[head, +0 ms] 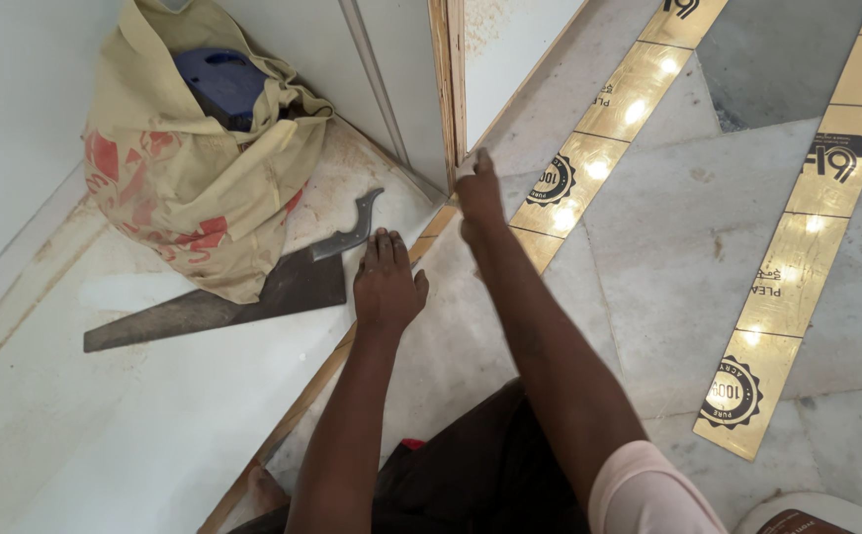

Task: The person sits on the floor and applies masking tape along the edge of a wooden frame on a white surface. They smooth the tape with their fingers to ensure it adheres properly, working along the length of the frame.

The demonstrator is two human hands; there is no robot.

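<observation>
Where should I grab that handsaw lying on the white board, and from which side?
Take the handsaw by its grey handle, the end nearest the left hand. Come from the right: the bag crowds the blade's far side, and the handle end juts clear of it.

The saw (223, 302) is showing a dull, dark metal blade, rough with grime, and a matt grey handle. The cloth sack (189, 158) is looking coarse and creased. The white board (134, 396) is lying smooth and matt, raw wood at its edge. Gold strips (797, 267) are gleaming glossy on the polished marble floor (668, 237).
</observation>
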